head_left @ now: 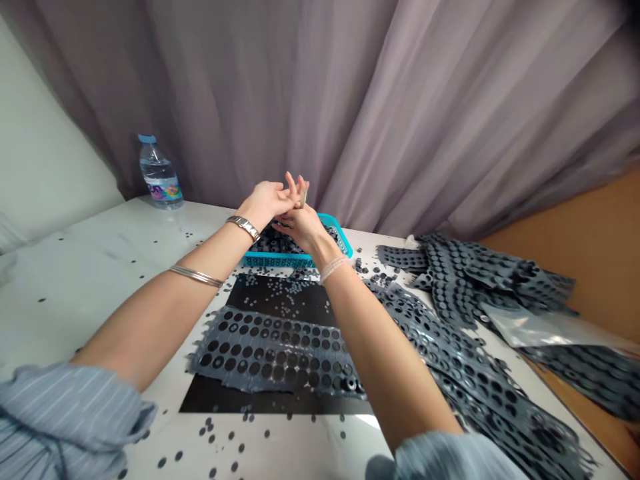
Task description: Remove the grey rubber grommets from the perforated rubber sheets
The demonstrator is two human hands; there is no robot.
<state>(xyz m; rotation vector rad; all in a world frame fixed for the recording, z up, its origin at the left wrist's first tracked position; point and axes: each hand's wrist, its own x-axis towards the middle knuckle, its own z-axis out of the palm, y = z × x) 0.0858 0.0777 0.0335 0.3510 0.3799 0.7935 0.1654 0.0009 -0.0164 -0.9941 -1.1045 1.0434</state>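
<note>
My left hand (pixel 271 200) is above a teal basket (pixel 270 257), palm turned partly up, fingers loosely spread and meeting the other hand. My right hand (pixel 306 224) is beside it over the same basket, fingers curled. A small flat pale piece (pixel 303 196) sticks up at the right hand's fingers; its kind is unclear. Many small black rubber-like pieces lie in the basket, partly hidden by the hands. Below my arms, a perforated grey-black rubber sheet (pixel 280 353) with rows of round holes lies on a black mat (pixel 225 399).
More perforated sheets (pixel 465 273) are heaped at the right, with a clear plastic bag (pixel 540 327) among them. A water bottle (pixel 161 175) stands at the back left. Small black discs (pixel 179 456) are scattered over the white table (pixel 100 267). A grey curtain (pixel 240 87) hangs behind.
</note>
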